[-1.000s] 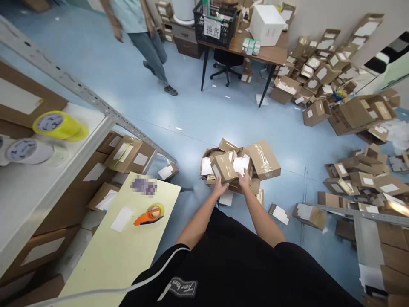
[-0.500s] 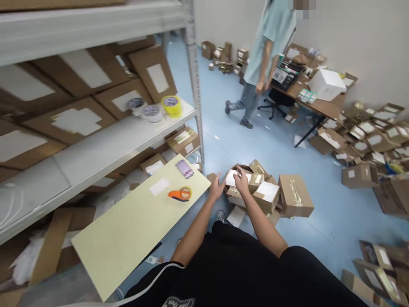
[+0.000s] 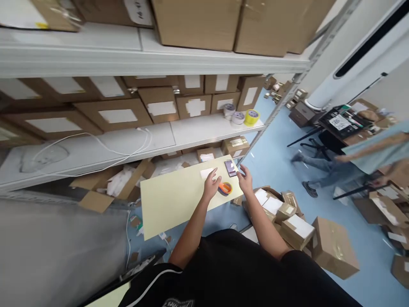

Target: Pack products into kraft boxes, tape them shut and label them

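My left hand point(image 3: 211, 184) hovers over the pale yellow tabletop point(image 3: 172, 194), fingers apart and holding nothing. Beside its fingertips lies an orange tool with a yellow ring point(image 3: 226, 187), which looks like a tape dispenser. My right hand point(image 3: 245, 182) is open too, at the tabletop's right end, its fingers close to a phone point(image 3: 230, 168). A white slip of paper point(image 3: 206, 172) lies behind my left hand and is partly covered by it.
Beyond the tabletop stands a metal shelf point(image 3: 194, 132) with labelled cartons, several tape rolls point(image 3: 237, 118) and a white cable point(image 3: 128, 153). Cartons point(image 3: 335, 247) are piled on the floor to the right. A blurred person point(image 3: 373, 147) is near a desk point(image 3: 349, 138).
My view has swung left, toward the shelf. My hands, formerly over the floor cartons, now hover at the tabletop, still empty. The other person has shifted to the right edge of the view.
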Action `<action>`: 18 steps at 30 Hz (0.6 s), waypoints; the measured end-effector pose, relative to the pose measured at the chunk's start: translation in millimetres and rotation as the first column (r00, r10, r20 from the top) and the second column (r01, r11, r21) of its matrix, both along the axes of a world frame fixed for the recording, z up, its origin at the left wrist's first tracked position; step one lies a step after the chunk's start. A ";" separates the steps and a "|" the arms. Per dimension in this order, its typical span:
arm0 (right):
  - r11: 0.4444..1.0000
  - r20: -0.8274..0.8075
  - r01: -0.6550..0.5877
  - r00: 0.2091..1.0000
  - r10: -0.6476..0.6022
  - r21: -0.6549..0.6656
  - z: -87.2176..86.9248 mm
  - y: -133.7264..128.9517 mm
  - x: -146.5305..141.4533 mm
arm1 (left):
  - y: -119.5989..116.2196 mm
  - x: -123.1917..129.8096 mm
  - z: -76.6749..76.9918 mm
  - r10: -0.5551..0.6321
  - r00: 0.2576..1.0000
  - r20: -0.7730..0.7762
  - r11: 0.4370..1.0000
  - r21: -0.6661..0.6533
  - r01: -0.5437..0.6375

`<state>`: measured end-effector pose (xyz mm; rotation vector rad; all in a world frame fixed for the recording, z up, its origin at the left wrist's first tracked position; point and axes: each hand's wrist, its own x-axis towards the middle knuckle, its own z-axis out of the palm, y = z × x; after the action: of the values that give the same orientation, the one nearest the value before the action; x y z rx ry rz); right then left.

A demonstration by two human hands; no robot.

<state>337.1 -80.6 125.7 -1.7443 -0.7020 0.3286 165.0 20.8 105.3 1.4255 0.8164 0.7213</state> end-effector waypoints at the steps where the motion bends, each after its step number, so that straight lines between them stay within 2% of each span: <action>1: 1.000 0.008 -0.022 1.000 0.022 -0.003 1.2 10.4 -11.5 | 8.0 -15.4 0.5 0.024 1.000 0.002 1.000 0.003 -0.024; 6: 0.990 0.014 -0.138 0.990 0.139 -0.002 5.0 54.6 -66.9 | 37.6 -86.1 0.5 0.146 0.989 -0.001 0.989 0.026 -0.146; 10: 0.973 -0.007 -0.232 0.973 0.232 -0.014 6.3 76.8 -97.9 | 50.9 -124.6 3.7 0.221 0.975 -0.031 0.975 0.017 -0.220; 14: 0.946 -0.015 -0.320 0.947 0.320 -0.043 1.8 84.3 -100.0 | 52.9 -134.7 5.5 0.294 0.954 -0.061 0.956 0.002 -0.295; 18: 0.930 0.000 -0.353 0.935 0.355 -0.105 -14.6 81.3 -74.0 | 41.8 -126.7 -0.9 0.335 0.936 -0.106 0.941 -0.006 -0.337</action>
<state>263.0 0.7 111.1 -1.7149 -1.0330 0.6057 38.3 62.5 104.4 1.3235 1.1651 0.8980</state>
